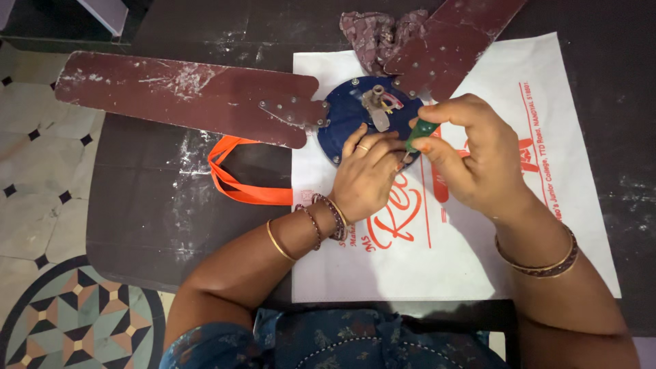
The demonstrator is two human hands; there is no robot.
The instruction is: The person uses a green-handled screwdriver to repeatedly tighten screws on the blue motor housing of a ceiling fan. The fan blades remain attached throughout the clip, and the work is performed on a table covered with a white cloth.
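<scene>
A ceiling fan lies on a dark table, its blue round motor housing (345,116) in the middle, with a metal shaft (376,102) sticking up. A long maroon blade (184,92) reaches left and another maroon blade (447,44) reaches up right. My left hand (369,174) rests on the housing's near edge, fingers pressed on it. My right hand (471,154) grips a green-handled screwdriver (418,132), its tip pointing down at the housing's rim beside my left fingers.
A white cloth bag (478,260) with red print and orange handles (236,181) lies under the fan. A crumpled patterned rag (372,34) sits behind the housing. The dark table (137,205) ends at the left over a patterned tile floor (41,171).
</scene>
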